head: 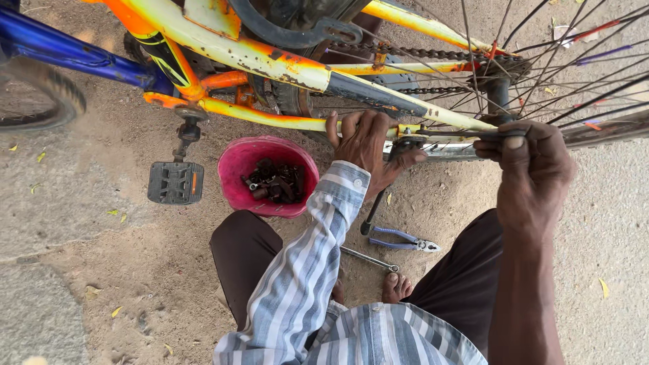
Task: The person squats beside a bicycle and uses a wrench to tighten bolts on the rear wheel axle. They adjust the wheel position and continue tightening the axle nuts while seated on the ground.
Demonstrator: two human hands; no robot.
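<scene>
From the head camera, looking down, a yellow and orange bike frame [270, 57] runs across the top of the picture. The left hand [368, 149] is in the middle. Its fingers are curled tight around the lower yellow bar [297, 123] of the frame, so this hand is closed on the bar. The sleeve on that arm has blue and white stripes. The right hand [534, 172] is at the right side, near the back wheel [568, 67]. It is closed too, and it pinches a dark tool [497, 134] that points at the middle of the wheel. Most of the tool is under the fingers, so I cannot tell what kind it is.

A pink bowl [233, 169] of small dark metal bits sits on the sandy ground, just left of the left hand. A black pedal [176, 182] hangs to the left of the bowl. Blue-handled pliers [402, 238] and a thin silver spanner [368, 258] lie on the ground low in the middle, near a bare foot [397, 286].

The wheel is cut off at the top and right edges. The chain [419, 51] is partly hidden behind the frame.
</scene>
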